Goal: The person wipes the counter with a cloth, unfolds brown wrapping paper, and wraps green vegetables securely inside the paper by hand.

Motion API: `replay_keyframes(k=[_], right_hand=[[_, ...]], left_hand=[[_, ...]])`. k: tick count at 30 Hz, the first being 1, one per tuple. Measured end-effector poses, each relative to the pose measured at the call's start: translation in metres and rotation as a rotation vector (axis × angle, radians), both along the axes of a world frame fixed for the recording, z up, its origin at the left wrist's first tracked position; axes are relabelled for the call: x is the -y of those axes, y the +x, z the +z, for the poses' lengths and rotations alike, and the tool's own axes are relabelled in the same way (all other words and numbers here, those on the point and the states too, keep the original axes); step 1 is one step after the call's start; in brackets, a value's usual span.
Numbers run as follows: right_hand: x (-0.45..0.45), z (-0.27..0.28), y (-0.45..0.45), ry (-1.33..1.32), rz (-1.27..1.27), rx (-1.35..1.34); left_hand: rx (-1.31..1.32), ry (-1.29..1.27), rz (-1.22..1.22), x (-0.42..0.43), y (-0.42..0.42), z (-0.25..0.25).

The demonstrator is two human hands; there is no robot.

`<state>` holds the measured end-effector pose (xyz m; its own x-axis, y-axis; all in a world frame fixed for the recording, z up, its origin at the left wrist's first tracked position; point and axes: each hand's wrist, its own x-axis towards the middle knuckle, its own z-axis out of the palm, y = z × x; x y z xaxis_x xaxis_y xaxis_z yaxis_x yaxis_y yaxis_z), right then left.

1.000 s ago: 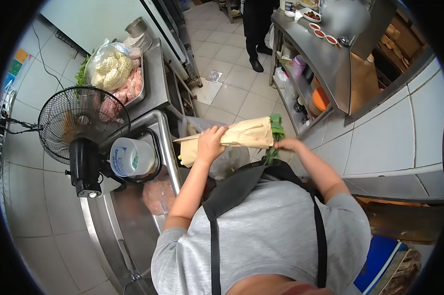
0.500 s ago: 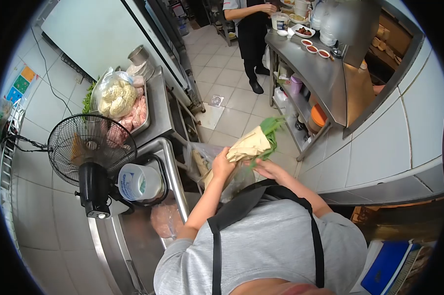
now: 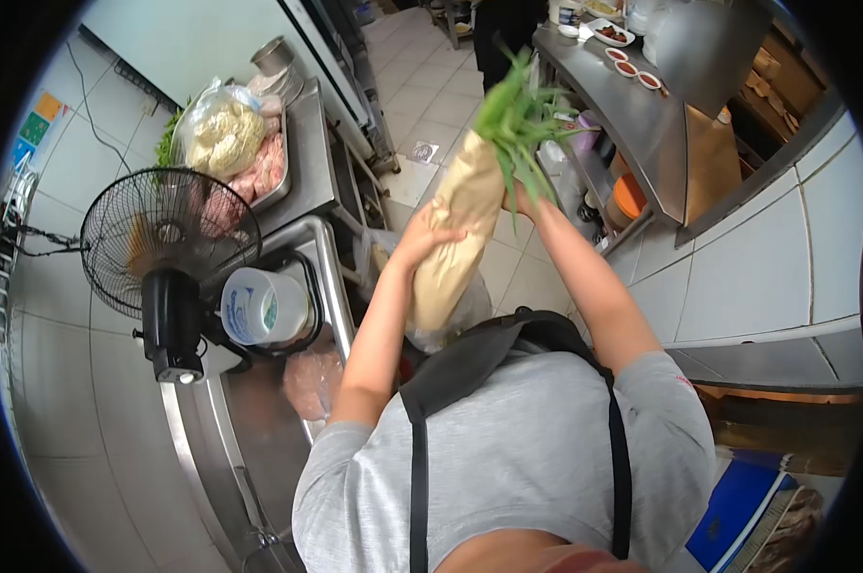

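Note:
A long bundle of greens wrapped in brown paper (image 3: 458,253) is held up in front of my chest, tilted away from me. Its long green leaves (image 3: 519,119) spill out of the far end. My left hand (image 3: 427,234) is closed around the paper's left side, thumb across the front. On the right, my right hand (image 3: 529,198) is at the upper end by the leaves; its fingers are hidden behind them and the paper. A clear plastic bag (image 3: 472,310) hangs below the bundle, partly covered by it.
At left, a black fan (image 3: 169,244) stands by a sink (image 3: 331,277) with a clear plastic tub (image 3: 260,306). Beyond it sits a tray of raw meat (image 3: 260,177) with a bagged pale food. A steel counter (image 3: 622,110) with sauce dishes is at right. Another person (image 3: 494,48) stands ahead.
The bundle has come up and farther out of the plastic bag, so more paper and leaves show. Both hands have moved up and forward with it. The head view has shifted slightly.

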<state>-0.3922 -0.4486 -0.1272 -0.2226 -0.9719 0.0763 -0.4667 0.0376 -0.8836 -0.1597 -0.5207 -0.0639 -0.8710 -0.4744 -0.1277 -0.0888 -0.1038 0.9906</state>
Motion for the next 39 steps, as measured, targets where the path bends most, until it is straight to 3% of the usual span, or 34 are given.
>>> replay_keyframes(k=[1, 2, 5, 6, 9, 12, 15, 17, 18, 19, 22, 25, 28, 31, 35, 39], right_hand=[[0.012, -0.001, 0.013, -0.068, -0.084, -0.065], [0.000, 0.026, 0.037, -0.136, -0.076, 0.101], [-0.011, 0.036, 0.046, -0.070, -0.016, 0.438], [-0.010, 0.039, 0.049, -0.088, -0.073, 0.387], [0.018, 0.041, 0.023, -0.067, 0.077, -0.165], [0.065, 0.051, -0.014, -0.263, -0.086, -0.374], [0.096, 0.054, -0.037, 0.058, 0.054, -0.404], [0.110, 0.042, -0.052, 0.236, 0.417, 0.162], [0.110, 0.043, -0.063, 0.201, 0.416, 0.333], [0.113, 0.050, -0.076, 0.169, 0.416, 0.497], [0.135, 0.072, -0.114, 0.014, 0.199, 0.516], [0.151, 0.097, -0.095, -0.225, 0.452, 0.082], [0.167, 0.108, -0.120, -0.574, 0.317, -0.436], [0.189, 0.086, -0.170, -0.593, -0.037, -0.229], [0.216, 0.058, -0.177, 0.079, 0.136, 0.722], [0.257, 0.075, -0.197, 0.047, 0.282, 0.852]], left_hand=[[-0.022, 0.091, 0.008, 0.006, -0.001, 0.000], [-0.130, 0.123, 0.068, 0.006, 0.000, 0.008], [-0.179, 0.372, 0.239, 0.030, 0.012, 0.003], [-0.183, 0.431, 0.215, 0.037, 0.015, 0.002], [-0.169, 0.545, 0.156, 0.046, 0.015, -0.006], [-0.181, 0.582, 0.046, 0.052, -0.010, -0.008], [-0.204, 0.629, 0.018, 0.078, -0.045, -0.012], [-0.265, 0.681, 0.050, 0.098, -0.072, -0.006], [-0.328, 0.653, -0.068, 0.113, -0.088, -0.002], [-0.291, 0.627, 0.059, 0.129, -0.100, -0.004], [-0.219, 0.554, 0.368, 0.165, -0.135, -0.012], [-0.252, 0.423, 0.513, 0.184, -0.191, -0.016], [-0.386, 0.558, 0.508, 0.202, -0.236, -0.009], [-0.434, 0.626, 0.422, 0.231, -0.253, -0.004], [-0.533, 0.617, 0.484, 0.254, -0.275, 0.019], [-0.681, 0.534, 0.558, 0.298, -0.303, 0.020]])
